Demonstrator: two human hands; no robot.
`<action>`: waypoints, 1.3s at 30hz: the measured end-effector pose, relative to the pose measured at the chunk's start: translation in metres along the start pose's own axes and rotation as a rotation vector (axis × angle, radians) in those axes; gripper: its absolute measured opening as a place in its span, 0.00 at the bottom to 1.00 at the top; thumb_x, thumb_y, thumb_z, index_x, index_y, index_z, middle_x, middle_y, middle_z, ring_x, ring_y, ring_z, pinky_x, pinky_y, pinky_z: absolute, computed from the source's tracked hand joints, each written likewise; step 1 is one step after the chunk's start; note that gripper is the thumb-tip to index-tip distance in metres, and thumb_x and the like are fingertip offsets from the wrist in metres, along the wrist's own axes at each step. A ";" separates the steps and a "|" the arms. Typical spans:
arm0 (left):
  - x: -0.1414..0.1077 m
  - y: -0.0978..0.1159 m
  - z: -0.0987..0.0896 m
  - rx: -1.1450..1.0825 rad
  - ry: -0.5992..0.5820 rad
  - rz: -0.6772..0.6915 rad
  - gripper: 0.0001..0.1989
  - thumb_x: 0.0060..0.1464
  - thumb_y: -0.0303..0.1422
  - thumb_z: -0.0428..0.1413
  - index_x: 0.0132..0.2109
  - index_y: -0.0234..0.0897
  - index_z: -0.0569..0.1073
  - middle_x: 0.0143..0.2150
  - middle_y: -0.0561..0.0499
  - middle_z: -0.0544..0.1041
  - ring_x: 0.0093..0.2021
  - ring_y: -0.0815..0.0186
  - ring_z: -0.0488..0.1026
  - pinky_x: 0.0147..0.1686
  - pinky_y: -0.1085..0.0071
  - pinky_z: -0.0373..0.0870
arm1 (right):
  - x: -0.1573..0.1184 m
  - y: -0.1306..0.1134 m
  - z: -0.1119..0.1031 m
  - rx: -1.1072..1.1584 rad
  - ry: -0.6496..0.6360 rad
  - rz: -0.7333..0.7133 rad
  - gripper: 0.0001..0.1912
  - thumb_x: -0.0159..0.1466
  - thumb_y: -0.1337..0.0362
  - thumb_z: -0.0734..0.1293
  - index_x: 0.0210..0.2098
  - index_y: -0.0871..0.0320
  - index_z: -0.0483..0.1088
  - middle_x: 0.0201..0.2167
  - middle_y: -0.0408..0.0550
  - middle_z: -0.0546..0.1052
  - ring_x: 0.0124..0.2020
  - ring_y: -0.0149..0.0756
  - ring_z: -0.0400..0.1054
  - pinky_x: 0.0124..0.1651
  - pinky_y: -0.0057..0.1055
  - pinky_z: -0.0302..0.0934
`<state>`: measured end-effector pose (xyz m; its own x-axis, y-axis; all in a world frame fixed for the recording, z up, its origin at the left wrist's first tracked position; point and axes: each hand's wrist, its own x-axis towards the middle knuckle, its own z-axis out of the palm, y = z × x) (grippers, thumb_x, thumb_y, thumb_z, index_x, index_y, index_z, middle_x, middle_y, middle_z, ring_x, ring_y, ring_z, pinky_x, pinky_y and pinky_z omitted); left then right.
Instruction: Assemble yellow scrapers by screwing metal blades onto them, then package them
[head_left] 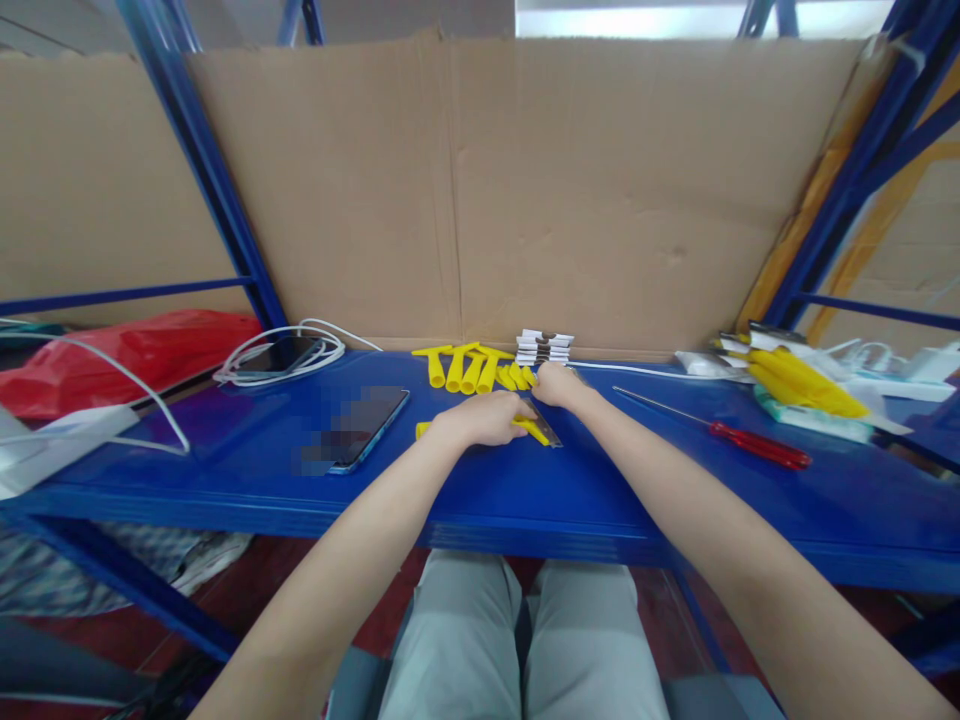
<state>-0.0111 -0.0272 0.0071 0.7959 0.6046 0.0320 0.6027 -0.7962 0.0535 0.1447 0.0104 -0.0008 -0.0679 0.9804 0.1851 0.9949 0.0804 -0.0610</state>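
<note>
My left hand (491, 418) is closed round a yellow-handled scraper (534, 430). Its flat metal blade points right, and the handle's end sticks out on the hand's other side. Just beyond it, my right hand (556, 384) is closed beside a row of small yellow pieces (514, 377); its fingertips are hidden, so I cannot make out what they hold. Several yellow T-shaped handles (471, 370) lie side by side to the left of those pieces. Behind my right hand stands a stack of white-and-dark flat packets (543, 347).
A phone (369, 428) lies on the blue table (480, 500), left of my hands. A red screwdriver (759, 444) lies to the right, with yellow packaging (814, 382) beyond. A coiled white cable (330, 350) rests over a dark device at back left. Cardboard (570, 190) closes the back.
</note>
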 end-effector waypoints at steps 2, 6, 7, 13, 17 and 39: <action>0.000 0.000 0.000 0.011 -0.001 -0.012 0.19 0.55 0.34 0.51 0.54 0.42 0.72 0.49 0.48 0.76 0.47 0.59 0.72 0.42 0.69 0.66 | -0.004 -0.002 -0.001 -0.012 0.010 0.026 0.19 0.57 0.70 0.62 0.47 0.67 0.73 0.42 0.66 0.77 0.46 0.47 0.71 0.43 0.31 0.64; 0.001 -0.001 0.001 0.014 0.001 -0.016 0.19 0.54 0.34 0.51 0.54 0.43 0.71 0.50 0.48 0.76 0.48 0.59 0.72 0.43 0.69 0.66 | -0.008 -0.003 -0.001 -0.003 0.039 0.069 0.19 0.59 0.69 0.61 0.47 0.67 0.72 0.42 0.67 0.76 0.47 0.49 0.71 0.44 0.34 0.64; 0.001 -0.001 0.001 0.010 0.003 -0.011 0.20 0.54 0.34 0.51 0.54 0.43 0.71 0.50 0.48 0.76 0.48 0.59 0.72 0.43 0.69 0.65 | -0.008 -0.003 -0.001 0.000 0.053 0.082 0.19 0.59 0.69 0.60 0.47 0.67 0.72 0.43 0.67 0.76 0.47 0.49 0.71 0.44 0.34 0.64; 0.001 -0.003 0.001 -0.013 0.004 0.007 0.19 0.54 0.34 0.51 0.54 0.43 0.72 0.50 0.49 0.75 0.48 0.60 0.71 0.44 0.70 0.65 | -0.010 0.004 -0.010 0.035 0.192 0.168 0.17 0.60 0.68 0.60 0.44 0.69 0.73 0.42 0.66 0.76 0.46 0.49 0.71 0.44 0.33 0.63; 0.001 -0.004 0.001 -0.031 0.013 0.031 0.19 0.54 0.33 0.52 0.53 0.43 0.72 0.51 0.49 0.75 0.49 0.60 0.71 0.45 0.70 0.65 | -0.010 0.012 -0.025 0.134 0.348 0.179 0.15 0.59 0.67 0.59 0.38 0.67 0.75 0.38 0.63 0.78 0.41 0.45 0.72 0.41 0.32 0.62; 0.002 0.000 0.007 0.010 -0.017 -0.077 0.26 0.53 0.26 0.47 0.58 0.49 0.66 0.55 0.50 0.70 0.46 0.62 0.72 0.45 0.70 0.66 | -0.030 0.047 -0.029 1.049 0.412 0.363 0.08 0.58 0.66 0.59 0.23 0.58 0.61 0.14 0.39 0.62 0.15 0.26 0.55 0.18 0.22 0.49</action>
<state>-0.0091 -0.0256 0.0006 0.7481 0.6635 0.0108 0.6625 -0.7477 0.0451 0.1958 -0.0207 0.0192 0.4258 0.8599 0.2814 0.3904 0.1060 -0.9145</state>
